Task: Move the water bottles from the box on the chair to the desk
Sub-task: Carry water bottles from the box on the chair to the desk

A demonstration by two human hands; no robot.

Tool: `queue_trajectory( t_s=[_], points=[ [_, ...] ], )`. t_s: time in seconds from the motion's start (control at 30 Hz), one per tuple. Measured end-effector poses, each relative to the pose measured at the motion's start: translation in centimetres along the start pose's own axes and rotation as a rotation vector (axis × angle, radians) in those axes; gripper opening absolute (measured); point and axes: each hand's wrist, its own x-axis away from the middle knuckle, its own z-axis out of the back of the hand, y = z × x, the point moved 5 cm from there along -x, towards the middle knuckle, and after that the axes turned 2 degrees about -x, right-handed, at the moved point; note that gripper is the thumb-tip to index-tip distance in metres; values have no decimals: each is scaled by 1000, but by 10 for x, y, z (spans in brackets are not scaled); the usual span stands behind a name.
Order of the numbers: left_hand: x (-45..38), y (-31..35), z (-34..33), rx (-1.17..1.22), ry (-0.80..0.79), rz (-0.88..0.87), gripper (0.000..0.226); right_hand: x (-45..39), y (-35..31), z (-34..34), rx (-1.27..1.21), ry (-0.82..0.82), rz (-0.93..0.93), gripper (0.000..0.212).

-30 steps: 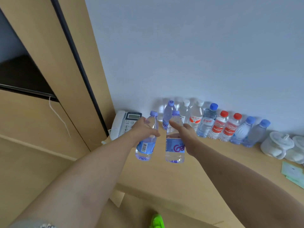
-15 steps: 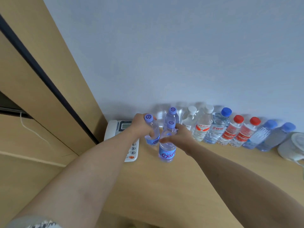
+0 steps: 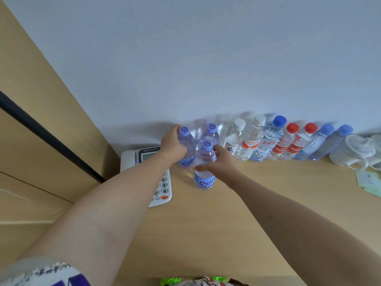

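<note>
Now each hand grips a purple-capped bottle upright on the desk [image 3: 206, 234]: left hand [image 3: 173, 148], right hand [image 3: 221, 166].

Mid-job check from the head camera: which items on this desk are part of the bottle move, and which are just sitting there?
Part of the job:
- left hand gripping a purple-capped bottle
- right hand gripping another purple-capped bottle
- row of bottles along the wall
- desk

Lying about:
- telephone
- white cups
- green cards
</note>
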Motion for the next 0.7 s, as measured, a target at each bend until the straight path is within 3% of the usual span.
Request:
queue_trajectory(
  t_s=[0.07, 0.2, 0.5, 0.7],
  points=[
    [-2, -2, -1, -16, -16, -13, 50, 3, 1, -1, -13, 27, 2, 57],
    [1, -11, -1, -17, 8, 84, 83, 9, 0, -6, -27, 75, 13, 52],
    [-2, -10, 1, 85, 19, 31, 41, 12, -11, -16, 9, 156, 6, 71],
    [-13, -11, -4, 118, 37, 43, 39, 13, -5, -13, -10, 172, 4, 64]
  ],
)
